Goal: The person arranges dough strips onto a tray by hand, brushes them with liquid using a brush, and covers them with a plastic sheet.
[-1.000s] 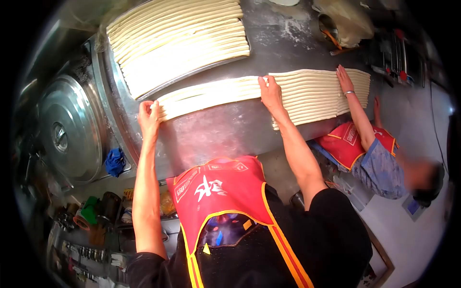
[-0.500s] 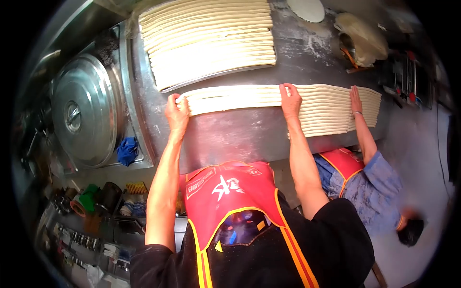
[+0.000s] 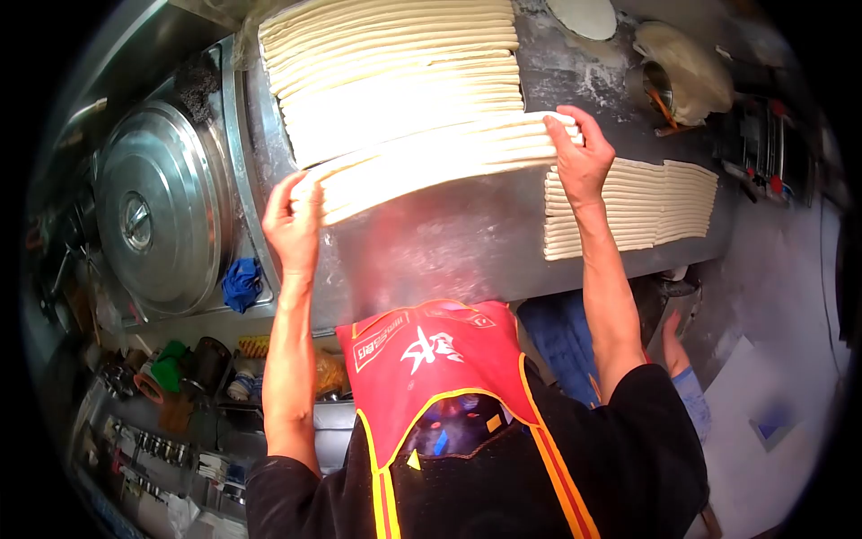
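A band of long pale dough strips (image 3: 440, 162) stretches between my two hands, next to the front edge of the strips on the tray. My left hand (image 3: 294, 220) grips its left end, fingers curled over the strip ends. At the other end, the thumb and fingers of my right hand (image 3: 585, 160) close around the strips. Rows of similar dough strips (image 3: 386, 54) fill the tray at the back, its near rim mostly hidden by the held band. More dough strips (image 3: 637, 207) lie side by side on the steel table to the right, below my right hand.
A large round steel lid (image 3: 148, 207) sits at the left, with a blue cloth (image 3: 241, 284) by it. The steel table (image 3: 431, 242) has floury patches. A metal container (image 3: 654, 85) with a bag stands at back right. A co-worker's arm (image 3: 678, 355) shows low at right.
My hands have carried the band of strips back to the tray, the right hand also moving rightward. The strips parted from those on the right. The co-worker's hand has left the dough.
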{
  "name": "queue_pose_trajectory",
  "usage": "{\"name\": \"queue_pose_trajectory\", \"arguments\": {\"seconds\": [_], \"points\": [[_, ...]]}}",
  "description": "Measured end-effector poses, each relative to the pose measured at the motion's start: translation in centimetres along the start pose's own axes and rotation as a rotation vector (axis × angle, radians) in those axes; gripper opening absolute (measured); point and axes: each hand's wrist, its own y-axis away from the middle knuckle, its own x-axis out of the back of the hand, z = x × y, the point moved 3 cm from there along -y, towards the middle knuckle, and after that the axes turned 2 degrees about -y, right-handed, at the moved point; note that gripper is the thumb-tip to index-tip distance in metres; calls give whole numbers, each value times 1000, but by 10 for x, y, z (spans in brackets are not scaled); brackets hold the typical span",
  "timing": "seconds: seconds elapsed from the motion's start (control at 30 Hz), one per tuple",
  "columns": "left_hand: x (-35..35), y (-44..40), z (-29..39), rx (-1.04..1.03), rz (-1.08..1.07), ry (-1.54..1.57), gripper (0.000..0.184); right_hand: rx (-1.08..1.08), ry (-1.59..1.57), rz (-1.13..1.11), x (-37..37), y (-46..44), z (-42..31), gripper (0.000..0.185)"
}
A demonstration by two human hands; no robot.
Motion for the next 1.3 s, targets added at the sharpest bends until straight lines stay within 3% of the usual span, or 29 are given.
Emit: {"name": "queue_pose_trajectory", "arguments": {"seconds": [0.17, 0.23, 0.47, 0.83, 0.9, 0.97, 1.0, 1.03, 1.07, 1.1, 1.17, 1.3], "points": [[5, -54, -1, -92, 116, 22, 23, -57, -128, 46, -30, -32, 21, 21], [0, -75, -19, -29, 110, 55, 24, -112, -197, 49, -45, -43, 45, 22], [-6, -109, -64, 24, 56, -21, 24, -288, -52, 2, -63, -54, 115, 27], [-23, -115, -62, -84, 218, -164, 26, -437, -168, -91, -66, -47, 116, 28], [-23, -115, -58, -100, 267, -240, 28, -370, -60, -118, -63, -49, 122, 36], [-20, -107, -39, -98, 283, -401, 34, -215, 330, -111, -56, -55, 101, 46], [-16, -102, -22, -93, 250, -606, 46, -217, 320, -114, -58, -55, 90, 46], [-15, -96, -20, -97, 249, -616, 46, 105, 434, -124, -62, -54, 70, 54], [-23, -90, -12, -417, 175, -722, 55, 433, 545, -129, -67, -52, 55, 62], [-36, -82, -4, -737, 99, -814, 65, 435, 542, -127, -77, -54, 49, 62], [-70, -69, 13, -766, -265, -856, 79, 679, 347, -395, -114, -43, 30, 75], [-94, -93, 10, -835, -395, -890, 84, 688, 347, -608, -148, -38, 28, 85]]}}
